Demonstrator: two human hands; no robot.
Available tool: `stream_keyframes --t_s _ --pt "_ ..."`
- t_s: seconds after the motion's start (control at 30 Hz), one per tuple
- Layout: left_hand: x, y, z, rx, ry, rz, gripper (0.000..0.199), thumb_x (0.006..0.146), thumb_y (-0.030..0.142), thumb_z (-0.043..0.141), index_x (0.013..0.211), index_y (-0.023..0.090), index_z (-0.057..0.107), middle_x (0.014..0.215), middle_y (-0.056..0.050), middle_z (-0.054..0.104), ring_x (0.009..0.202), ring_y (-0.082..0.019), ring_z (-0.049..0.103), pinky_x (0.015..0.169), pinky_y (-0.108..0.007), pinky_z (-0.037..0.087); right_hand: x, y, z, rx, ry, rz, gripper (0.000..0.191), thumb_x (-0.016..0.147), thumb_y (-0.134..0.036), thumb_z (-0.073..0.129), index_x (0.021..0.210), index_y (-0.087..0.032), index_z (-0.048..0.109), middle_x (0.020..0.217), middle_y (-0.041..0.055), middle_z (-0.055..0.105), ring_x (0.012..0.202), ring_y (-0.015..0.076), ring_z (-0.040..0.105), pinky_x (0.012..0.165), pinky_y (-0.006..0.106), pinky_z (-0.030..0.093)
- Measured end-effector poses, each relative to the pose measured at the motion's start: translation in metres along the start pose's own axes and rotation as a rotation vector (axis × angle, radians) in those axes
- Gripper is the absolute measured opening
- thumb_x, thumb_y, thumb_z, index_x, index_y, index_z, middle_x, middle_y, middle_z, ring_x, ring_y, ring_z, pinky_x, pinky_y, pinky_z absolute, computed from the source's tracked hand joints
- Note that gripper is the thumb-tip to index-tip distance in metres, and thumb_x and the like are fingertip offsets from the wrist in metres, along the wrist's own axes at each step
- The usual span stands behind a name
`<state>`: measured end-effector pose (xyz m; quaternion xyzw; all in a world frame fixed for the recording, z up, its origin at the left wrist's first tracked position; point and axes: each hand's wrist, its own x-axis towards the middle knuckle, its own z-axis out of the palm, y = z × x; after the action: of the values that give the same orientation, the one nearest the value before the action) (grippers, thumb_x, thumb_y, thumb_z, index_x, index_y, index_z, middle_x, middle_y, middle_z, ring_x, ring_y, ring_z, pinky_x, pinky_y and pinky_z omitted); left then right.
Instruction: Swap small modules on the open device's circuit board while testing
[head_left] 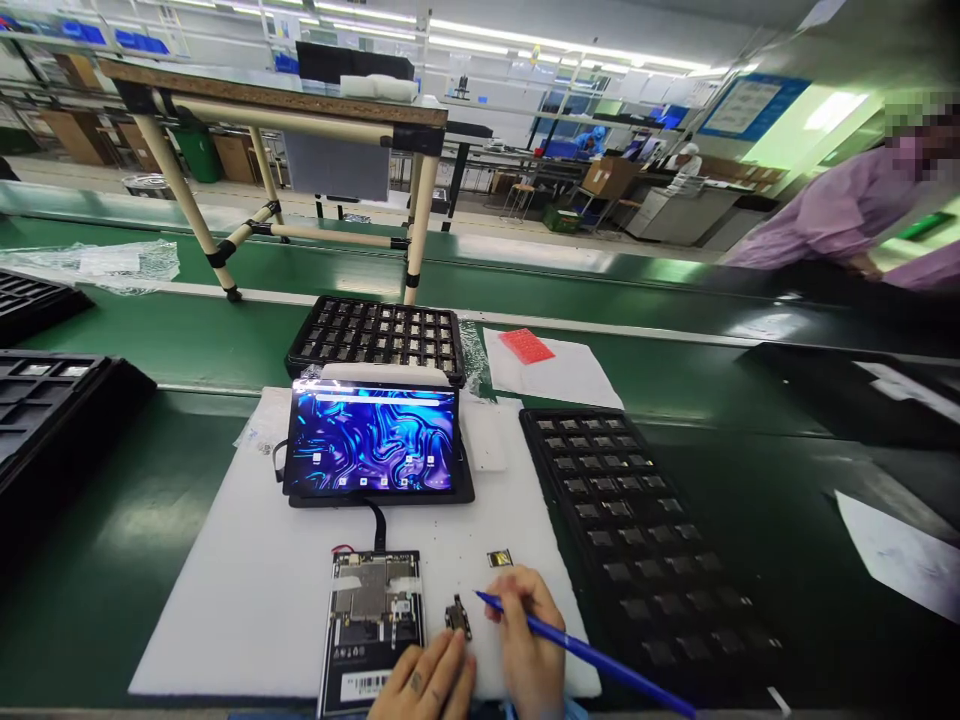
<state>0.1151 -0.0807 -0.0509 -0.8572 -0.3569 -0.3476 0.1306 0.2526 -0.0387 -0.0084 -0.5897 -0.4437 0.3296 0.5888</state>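
The fingertips of my left hand (pixel 429 682), close together, touch the lower end of a small electronic module (pixel 457 616) on the white foam mat (pixel 225 600); the thumb is hidden. In my right hand (pixel 527 640), a blue pointed stick (pixel 592 655) is gripped like a pen, its tip just right of the module. Left of both hands lies an opened tablet body (pixel 375 610) with bare circuitry and a battery. A black flat cable (pixel 377 525) runs from it to a propped, lit tablet screen (pixel 375 440). A small gold-faced part (pixel 499 558) lies above my right hand.
A black compartment tray (pixel 600 490) with many small parts lies at the right. Another filled tray (pixel 379 335) sits behind the screen. More black trays (pixel 52 400) stand at the left. A red sheet (pixel 527 346) rests on white paper. Someone in pink (pixel 832 215) is at the far right.
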Motion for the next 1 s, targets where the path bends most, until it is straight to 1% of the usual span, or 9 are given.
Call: stream_keyframes --t_s 0.13,0.23,0.33,0.43,0.53,0.67,0.77,0.87,1.0 --pt "0.007 -0.002 -0.011 -0.075 0.001 -0.025 0.03 0.096 0.014 0.036 0.094 0.021 0.066 0.093 -0.003 0.071 0.091 -0.013 0.065 0.075 -0.022 0.049 0.0 -0.001 -0.007 0.258 0.085 0.093 0.05 0.087 -0.065 0.032 0.068 -0.022 0.051 0.051 -0.0048 0.046 0.038 0.0108 0.043 0.037 0.021 0.04" --pt "0.012 -0.017 -0.033 -0.22 -0.042 -0.108 0.026 0.097 0.018 0.037 0.1 0.02 0.063 0.094 -0.004 0.07 0.087 -0.011 0.065 0.077 -0.019 0.051 -0.008 0.0 -0.015 0.149 0.054 0.133 0.049 0.087 -0.063 0.036 0.069 -0.021 0.056 0.038 -0.0084 0.035 0.031 0.0098 0.035 0.031 0.019 0.031" --pt "0.014 -0.051 -0.057 -0.306 -0.025 -0.162 0.028 0.096 0.018 0.035 0.106 0.018 0.061 0.104 -0.009 0.066 0.098 -0.015 0.062 0.083 -0.023 0.052 -0.021 0.0 -0.02 -0.086 0.117 0.09 0.04 0.085 -0.056 0.051 0.096 -0.02 0.063 0.065 0.0009 0.064 0.053 0.0155 0.059 0.05 0.024 0.047" --pt "0.015 -0.094 -0.074 -0.303 -0.126 -0.336 0.027 0.093 0.017 0.038 0.111 0.018 0.058 0.11 -0.009 0.063 0.099 -0.016 0.062 0.083 -0.022 0.053 -0.032 0.003 -0.019 -0.237 0.122 -0.002 0.045 0.089 -0.054 0.045 0.118 -0.022 0.056 0.084 0.0036 0.072 0.069 0.0201 0.067 0.068 0.031 0.051" --pt "0.014 -0.124 -0.078 -0.175 -0.05 -0.466 0.023 0.091 0.018 0.041 0.102 0.019 0.061 0.102 -0.006 0.065 0.09 -0.015 0.065 0.079 -0.023 0.055 -0.042 0.009 -0.013 -0.364 0.094 -0.193 0.023 0.089 -0.042 0.052 0.099 -0.025 0.065 0.08 0.0034 0.072 0.072 0.0222 0.068 0.071 0.034 0.052" --pt "0.012 -0.133 -0.073 -0.158 -0.071 -0.497 0.021 0.09 0.02 0.042 0.097 0.02 0.062 0.098 -0.004 0.066 0.087 -0.016 0.066 0.077 -0.024 0.055 -0.052 0.018 -0.006 -0.504 0.097 -0.395 0.015 0.08 -0.038 0.066 0.088 -0.026 0.064 0.087 0.0074 0.071 0.08 0.0281 0.066 0.067 0.04 0.052" --pt "0.012 -0.131 -0.071 -0.212 -0.109 -0.467 0.022 0.09 0.019 0.042 0.097 0.021 0.062 0.097 -0.003 0.067 0.086 -0.015 0.067 0.076 -0.023 0.056 -0.055 0.023 -0.004 -0.559 0.106 -0.424 0.012 0.078 -0.035 0.068 0.085 -0.027 0.063 0.07 0.004 0.066 0.085 0.0301 0.064 0.07 0.042 0.051" --pt "0.014 -0.129 -0.071 -0.17 -0.105 -0.485 0.023 0.09 0.021 0.041 0.095 0.021 0.063 0.101 -0.005 0.066 0.086 -0.017 0.067 0.074 -0.024 0.056 -0.053 0.025 -0.004 -0.582 0.085 -0.378 0.021 0.079 -0.038 0.067 0.095 -0.026 0.066 0.056 0.0011 0.055 0.082 0.0301 0.064 0.068 0.04 0.052" --pt "0.017 -0.129 -0.072 -0.122 -0.062 -0.484 0.024 0.09 0.021 0.041 0.091 0.019 0.064 0.106 -0.007 0.062 0.084 -0.017 0.067 0.071 -0.024 0.057 -0.05 0.024 -0.002 -0.491 0.069 -0.394 0.007 0.078 -0.032 0.067 0.077 -0.027 0.062 0.071 0.0038 0.069 0.08 0.0292 0.065 0.071 0.042 0.05"
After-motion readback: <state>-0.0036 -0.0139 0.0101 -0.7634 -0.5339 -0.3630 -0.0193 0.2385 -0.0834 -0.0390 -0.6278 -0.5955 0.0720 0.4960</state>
